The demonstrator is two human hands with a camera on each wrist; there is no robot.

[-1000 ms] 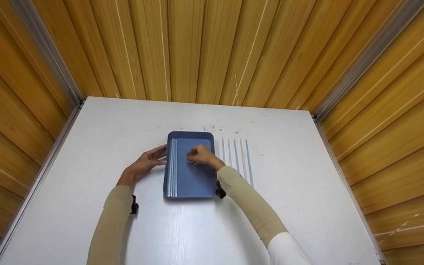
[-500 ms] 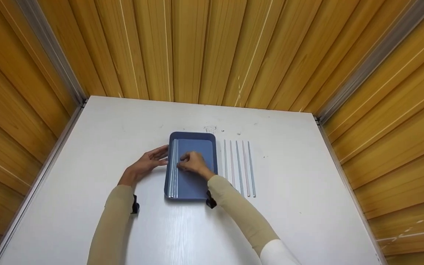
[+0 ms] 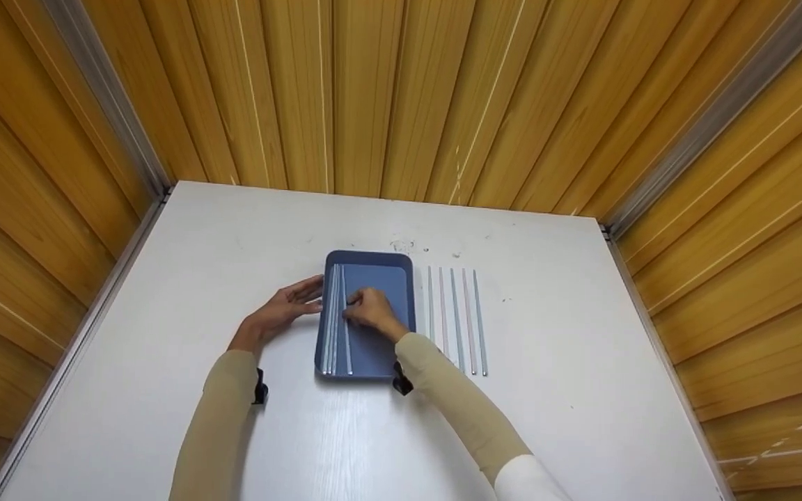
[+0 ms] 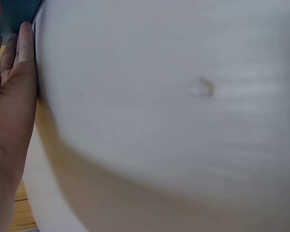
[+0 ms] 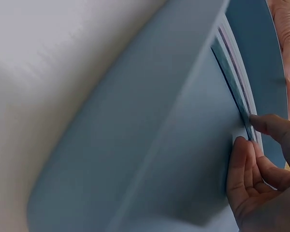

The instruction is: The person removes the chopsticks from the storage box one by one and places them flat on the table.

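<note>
A blue rectangular tray (image 3: 380,355) lies on the white table, with several thin, pale sticks (image 3: 332,334) lengthwise along its left side. My right hand (image 3: 371,309) is inside the tray and pinches one thin stick (image 3: 348,348) between thumb and fingertips. This stick slants, its near end apart from the bunch and its far end close to it. In the right wrist view, the thumb and fingers of my right hand (image 5: 266,179) meet on the stick. My left hand (image 3: 279,313) rests against the tray's outer left wall with fingers extended.
Right of the tray, several thin blue and pinkish sticks (image 3: 458,320) lie spaced apart, roughly parallel, on the table (image 3: 547,313). Wood-patterned panels (image 3: 373,97) stand behind the table and on both sides.
My right hand has moved left from mid-tray to the bunch and taken hold of one stick. That stick's near end has swung right, away from the others. My left hand stays at the tray.
</note>
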